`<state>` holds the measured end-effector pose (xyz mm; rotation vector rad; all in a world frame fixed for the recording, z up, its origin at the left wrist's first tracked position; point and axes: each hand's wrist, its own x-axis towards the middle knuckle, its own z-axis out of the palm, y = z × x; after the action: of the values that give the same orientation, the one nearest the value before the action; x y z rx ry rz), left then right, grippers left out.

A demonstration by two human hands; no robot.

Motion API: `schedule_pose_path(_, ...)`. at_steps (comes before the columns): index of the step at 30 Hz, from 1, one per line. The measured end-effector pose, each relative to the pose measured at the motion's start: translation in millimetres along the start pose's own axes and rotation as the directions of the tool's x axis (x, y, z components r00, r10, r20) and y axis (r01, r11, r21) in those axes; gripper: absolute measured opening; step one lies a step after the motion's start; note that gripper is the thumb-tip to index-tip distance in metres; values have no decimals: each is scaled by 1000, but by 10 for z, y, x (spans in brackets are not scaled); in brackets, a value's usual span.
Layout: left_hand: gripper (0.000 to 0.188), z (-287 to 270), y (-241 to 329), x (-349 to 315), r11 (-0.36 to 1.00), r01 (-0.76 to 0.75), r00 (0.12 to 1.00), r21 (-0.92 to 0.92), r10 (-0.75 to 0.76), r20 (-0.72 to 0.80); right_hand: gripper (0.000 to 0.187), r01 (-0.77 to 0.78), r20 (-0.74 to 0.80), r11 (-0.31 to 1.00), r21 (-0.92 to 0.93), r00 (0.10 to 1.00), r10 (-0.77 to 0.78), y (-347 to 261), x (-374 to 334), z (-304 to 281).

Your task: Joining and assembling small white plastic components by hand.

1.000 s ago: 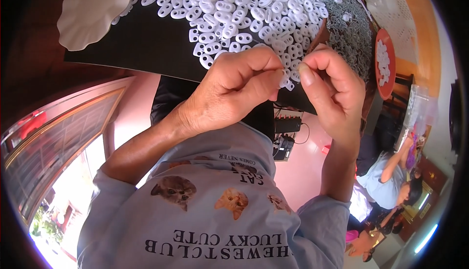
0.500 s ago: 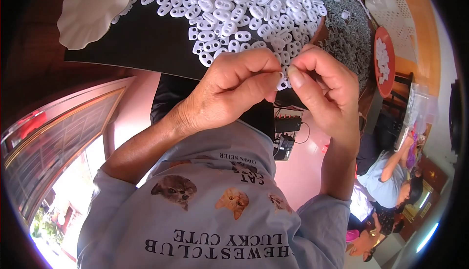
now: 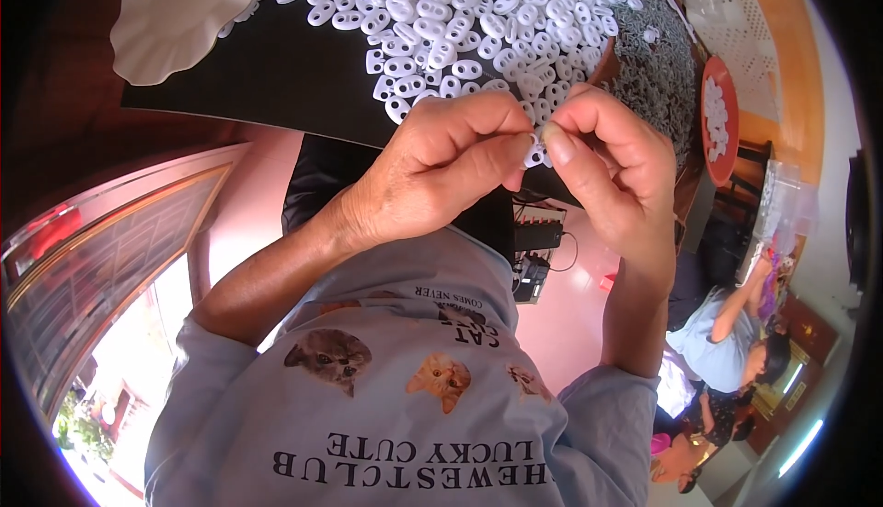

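Note:
A small white two-holed plastic piece (image 3: 536,155) sits between my fingertips at the table's near edge. My left hand (image 3: 451,162) is closed and pinches it between thumb and forefinger. Close against it, the thumb and forefinger of my right hand (image 3: 607,162) are pressed together at the piece's upper end. Whatever small part the right fingertips grip is too hidden to name. Just beyond both hands spreads a heap of similar white two-holed pieces (image 3: 432,28), lying loose on the black tabletop (image 3: 248,74).
Right of the heap lies a mass of small grey metal parts (image 3: 655,65). A red oval dish (image 3: 731,139) with white pieces stands farther right, and a cream scalloped tray (image 3: 175,19) at the far left. Black electrical boxes (image 3: 538,236) sit below the table. Other people (image 3: 717,341) are at the right.
The view has shifted slightly, so the heap appears a little farther right. My hands keep nearly the same pinching pose around the white piece.

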<state>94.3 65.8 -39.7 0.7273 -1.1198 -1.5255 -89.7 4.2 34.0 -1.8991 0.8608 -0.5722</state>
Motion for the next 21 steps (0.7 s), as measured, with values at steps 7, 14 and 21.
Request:
schedule_pose_path(7,18,-29,12,7,1000,15,1000,-10,-15,6,10,-12,-5,1000,16,1000,12,-14,27,16)
schedule_pose_path(14,17,-23,4,2,1000,22,1000,-21,-22,-7,10,-8,-9,1000,9,1000,8,-15,48,15)
schedule_pose_path(21,18,-31,21,-7,999,42,999,-32,-42,-10,10,1,-4,1000,8,1000,-1,0,39,60)
